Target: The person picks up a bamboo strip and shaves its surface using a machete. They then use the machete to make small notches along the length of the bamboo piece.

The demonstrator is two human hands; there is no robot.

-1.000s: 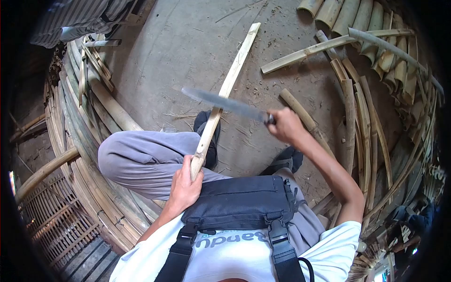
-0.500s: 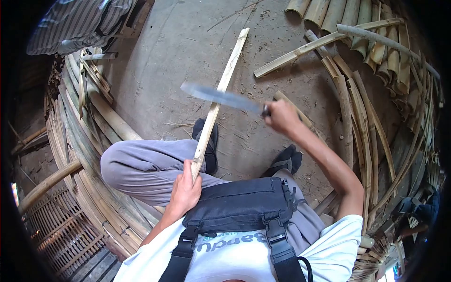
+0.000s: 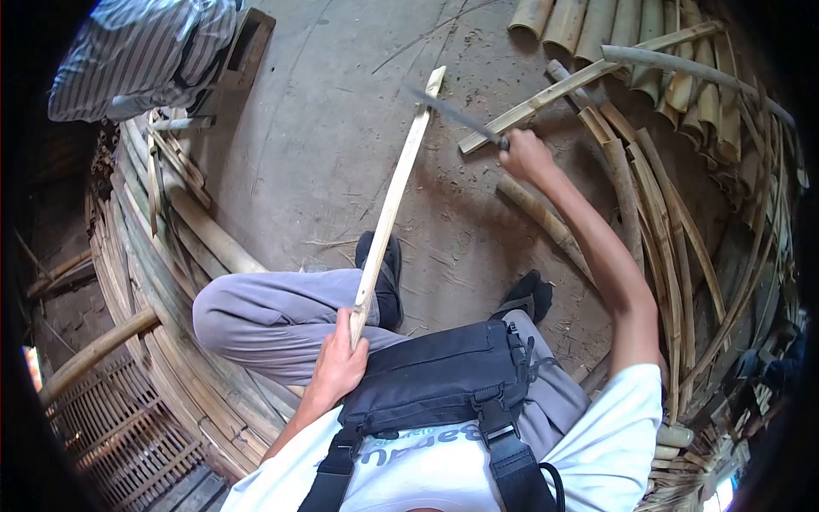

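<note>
My left hand (image 3: 339,360) is closed round the near end of a long split bamboo strip (image 3: 394,200), which slants away from my lap over my shoe. My right hand (image 3: 526,157) grips the dark handle of a machete (image 3: 461,118), held out at arm's length. The blade points left and overlaps the strip near its far end in this view. My fingers cover most of the handle.
Another split bamboo piece (image 3: 546,102) and a short bamboo length (image 3: 546,224) lie right of my right hand. Halved bamboo culms (image 3: 589,30) are stacked at the top right. Long bamboo poles (image 3: 213,226) curve along my left. A person in a striped garment (image 3: 141,55) is at the top left.
The machete has moved away from me along the strip, from its middle to near its far end. My right arm has stretched further out; my left hand keeps its hold.
</note>
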